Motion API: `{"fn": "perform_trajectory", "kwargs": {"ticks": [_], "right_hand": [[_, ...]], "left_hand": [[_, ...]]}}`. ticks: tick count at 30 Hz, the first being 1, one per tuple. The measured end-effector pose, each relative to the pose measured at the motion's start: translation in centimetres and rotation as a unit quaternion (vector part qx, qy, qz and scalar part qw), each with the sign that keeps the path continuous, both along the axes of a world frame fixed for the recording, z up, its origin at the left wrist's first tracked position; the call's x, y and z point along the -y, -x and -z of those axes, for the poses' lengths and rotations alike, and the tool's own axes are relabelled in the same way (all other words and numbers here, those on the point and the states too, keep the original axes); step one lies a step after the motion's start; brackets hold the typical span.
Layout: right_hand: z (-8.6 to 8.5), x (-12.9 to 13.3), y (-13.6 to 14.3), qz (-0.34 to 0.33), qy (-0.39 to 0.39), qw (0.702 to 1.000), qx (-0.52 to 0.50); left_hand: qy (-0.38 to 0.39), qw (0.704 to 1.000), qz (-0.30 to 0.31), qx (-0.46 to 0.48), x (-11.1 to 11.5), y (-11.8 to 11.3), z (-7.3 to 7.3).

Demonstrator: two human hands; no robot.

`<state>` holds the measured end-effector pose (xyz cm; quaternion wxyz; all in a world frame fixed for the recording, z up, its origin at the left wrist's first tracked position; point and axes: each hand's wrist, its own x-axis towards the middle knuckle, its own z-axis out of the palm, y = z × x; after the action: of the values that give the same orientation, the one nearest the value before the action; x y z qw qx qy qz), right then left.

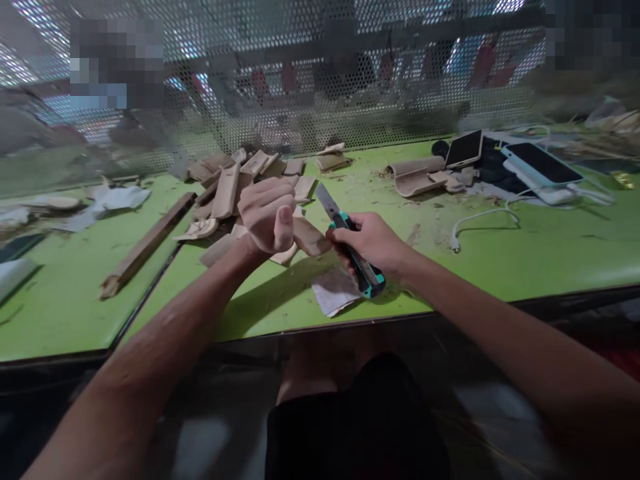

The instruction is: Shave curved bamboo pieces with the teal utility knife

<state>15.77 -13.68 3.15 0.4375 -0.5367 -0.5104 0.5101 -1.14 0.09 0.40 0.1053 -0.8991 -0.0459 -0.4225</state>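
My right hand [370, 240] is wrapped round a black and teal utility knife [356, 257], whose wide blade [327, 201] sticks out toward the far left. To its left, my left hand [270, 215] is curled closed, thumb on the near side; whatever may be inside its fingers is hidden. Just behind and beside that hand lies a heap of curved, pale brown wood or bamboo pieces [227, 190]. One brown curved piece [311, 237] shows between the two hands; I cannot tell whether either hand touches it. Below the knife, a folded whitish paper or cloth [336, 293] lies near the table's edge.
The green table [540, 253] ends at a perforated metal screen [300, 93]. A long wooden stick [150, 247] lies left, near the table seam. Larger curved pieces [415, 177], a phone [465, 148], a light-blue-cased phone [545, 165] and a white cable [480, 219] are on the right.
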Motion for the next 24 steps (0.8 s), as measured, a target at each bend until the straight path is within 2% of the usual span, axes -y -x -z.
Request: {"fn": "perform_trajectory", "kwargs": {"ticks": [5, 8, 11, 17, 21, 24], "right_hand": [[0.3, -0.2, 0.4, -0.011, 0.000, 1.000, 0.010], [0.6, -0.5, 0.8, -0.007, -0.001, 0.999, 0.051], [0.8, -0.8, 0.9, -0.012, -0.021, 0.993, 0.118], [1.6, -2.2, 0.3, -0.065, -0.093, 0.956, 0.270], [1.6, -2.3, 0.1, -0.110, -0.099, 0.944, 0.296], [1.1, -1.8, 0.1, -0.111, -0.089, 0.942, 0.304]], "left_hand": [[-0.014, 0.999, 0.030, -0.001, -0.1, 0.2, -0.5], [-0.029, 0.995, 0.067, 0.068, 0.7, -0.4, -1.5], [-0.079, 0.985, 0.097, 0.121, 1.5, -1.0, -2.3], [-0.116, 0.990, 0.074, 0.029, 1.8, -1.3, -1.9], [-0.115, 0.990, 0.086, 0.005, 2.0, -1.4, -1.5], [-0.086, 0.993, 0.081, 0.003, 2.1, -1.4, -1.6]]}}
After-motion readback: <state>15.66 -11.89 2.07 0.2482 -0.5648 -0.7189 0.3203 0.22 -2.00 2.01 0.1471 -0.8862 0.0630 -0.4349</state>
